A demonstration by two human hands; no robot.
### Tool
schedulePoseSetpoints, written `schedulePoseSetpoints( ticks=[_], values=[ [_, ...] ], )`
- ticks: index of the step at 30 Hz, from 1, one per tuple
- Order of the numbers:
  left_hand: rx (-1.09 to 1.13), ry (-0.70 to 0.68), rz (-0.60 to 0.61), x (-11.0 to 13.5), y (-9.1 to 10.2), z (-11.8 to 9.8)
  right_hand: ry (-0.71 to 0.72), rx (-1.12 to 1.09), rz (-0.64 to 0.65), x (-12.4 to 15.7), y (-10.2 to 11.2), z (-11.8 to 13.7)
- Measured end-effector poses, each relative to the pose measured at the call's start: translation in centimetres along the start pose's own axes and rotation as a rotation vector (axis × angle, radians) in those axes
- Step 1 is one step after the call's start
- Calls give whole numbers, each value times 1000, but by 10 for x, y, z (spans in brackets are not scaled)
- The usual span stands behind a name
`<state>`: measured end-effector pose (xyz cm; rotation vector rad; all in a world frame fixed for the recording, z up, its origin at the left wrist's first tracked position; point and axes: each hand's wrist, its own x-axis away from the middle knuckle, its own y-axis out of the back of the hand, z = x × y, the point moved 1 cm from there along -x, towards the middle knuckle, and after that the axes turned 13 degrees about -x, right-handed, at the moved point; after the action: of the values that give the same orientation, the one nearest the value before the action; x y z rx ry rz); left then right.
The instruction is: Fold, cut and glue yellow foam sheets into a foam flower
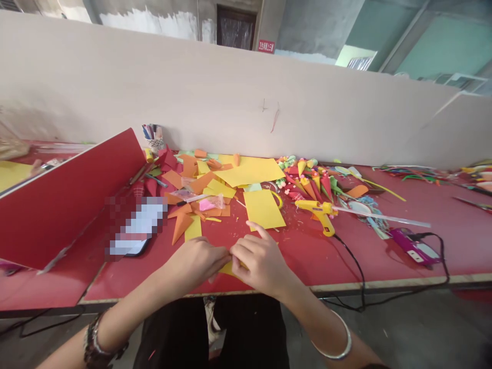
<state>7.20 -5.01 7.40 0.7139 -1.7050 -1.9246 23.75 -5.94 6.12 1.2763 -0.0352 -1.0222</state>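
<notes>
Near the front edge of the red table, my left hand [200, 261] and my right hand [257, 256] meet with curled fingers. Between and under them shows a piece of yellow paper [227, 268], mostly covered by my fingers. Both hands are closed on it; my right index finger sticks out. Just beyond my right hand lies a yellow paper sheet [264, 209]. Left of it are orange paper pieces [181, 225] and a narrow yellow strip [193, 229]. A yellow hot glue gun [321, 212] with a clear glue stick lies to the right.
Small paper cones [311, 184] are heaped at the back. A purple power strip [415, 248] with a black cable sits at right. At left are a phone [138, 230], an upright red board [77, 200] and a pen cup [155, 141]. A pale partition [215, 97] runs behind.
</notes>
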Motion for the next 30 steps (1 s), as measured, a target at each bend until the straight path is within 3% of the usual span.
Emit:
schedulePoseSetpoints(
  ticks=[6, 14, 20, 26, 30],
  values=[
    [235, 27, 53, 0, -3, 1, 25, -5, -21, 10, -4, -12],
    [402, 4, 211, 13, -4, 15, -152, 35, -5, 40, -2, -42],
    [524, 35, 217, 15, -3, 20, -173, -6, -75, 38, 2, -36],
    [720, 117, 327, 13, -5, 21, -56, -218, 237, 33, 6, -15],
    [836, 164, 317, 12, -5, 22, -88, -225, 261, 30, 3, -12]
  ],
)
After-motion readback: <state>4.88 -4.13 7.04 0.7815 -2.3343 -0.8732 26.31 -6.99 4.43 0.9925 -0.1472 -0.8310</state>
